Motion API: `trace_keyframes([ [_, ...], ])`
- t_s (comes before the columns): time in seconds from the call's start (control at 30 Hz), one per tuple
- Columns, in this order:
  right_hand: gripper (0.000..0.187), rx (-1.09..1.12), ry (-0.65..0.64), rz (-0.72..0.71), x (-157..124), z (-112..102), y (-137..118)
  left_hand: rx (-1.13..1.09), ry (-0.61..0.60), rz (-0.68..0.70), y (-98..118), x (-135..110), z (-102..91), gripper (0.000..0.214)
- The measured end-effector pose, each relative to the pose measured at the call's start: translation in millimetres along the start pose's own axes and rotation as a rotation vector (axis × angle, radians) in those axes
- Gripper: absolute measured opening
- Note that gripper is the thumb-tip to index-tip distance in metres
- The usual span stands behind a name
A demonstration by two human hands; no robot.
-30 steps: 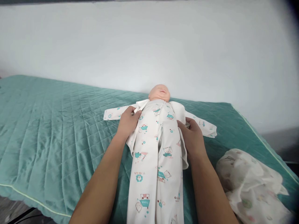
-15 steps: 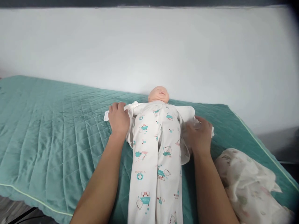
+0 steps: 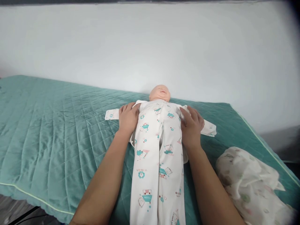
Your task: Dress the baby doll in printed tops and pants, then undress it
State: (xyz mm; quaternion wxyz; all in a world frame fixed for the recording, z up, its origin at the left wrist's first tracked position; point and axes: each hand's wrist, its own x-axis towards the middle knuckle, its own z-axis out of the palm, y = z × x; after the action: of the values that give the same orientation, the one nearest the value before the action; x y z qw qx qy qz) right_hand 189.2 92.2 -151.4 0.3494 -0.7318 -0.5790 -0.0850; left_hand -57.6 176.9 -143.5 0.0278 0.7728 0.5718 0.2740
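Note:
A baby doll [image 3: 159, 92] lies on its back on a teal quilted mattress [image 3: 58, 125]. It is covered by a white printed sleepsuit [image 3: 157, 156] whose legs run toward me and whose sleeves spread out to both sides. My left hand [image 3: 127, 118] lies flat on the garment at the doll's left side, near the shoulder. My right hand [image 3: 192, 125] rests flat on the opposite side, over the base of the other sleeve. The fingers of both hands are stretched out and grip nothing.
A crumpled white printed cloth [image 3: 250, 184] lies on the mattress at the lower right. A pale wall [image 3: 150, 47] stands right behind the doll's head. The mattress edge with light piping [image 3: 35, 200] runs along the lower left.
Both hands moved inward from the sleeves to the doll's sides. The sleeve ends, covered half a second ago, lie uncovered and flat again.

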Motion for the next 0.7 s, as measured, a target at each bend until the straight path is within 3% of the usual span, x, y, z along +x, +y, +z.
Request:
trace_keyframes([
  [0.33,0.049,-0.2,-0.115,-0.12,18,1,10,0.065,0.013,-0.084,-14,13,0.6,0.042],
  [0.7,0.049,-0.126,-0.082,0.031,34,-7,35,0.061,-0.005,-0.179,-18,12,-4.5,0.042],
])
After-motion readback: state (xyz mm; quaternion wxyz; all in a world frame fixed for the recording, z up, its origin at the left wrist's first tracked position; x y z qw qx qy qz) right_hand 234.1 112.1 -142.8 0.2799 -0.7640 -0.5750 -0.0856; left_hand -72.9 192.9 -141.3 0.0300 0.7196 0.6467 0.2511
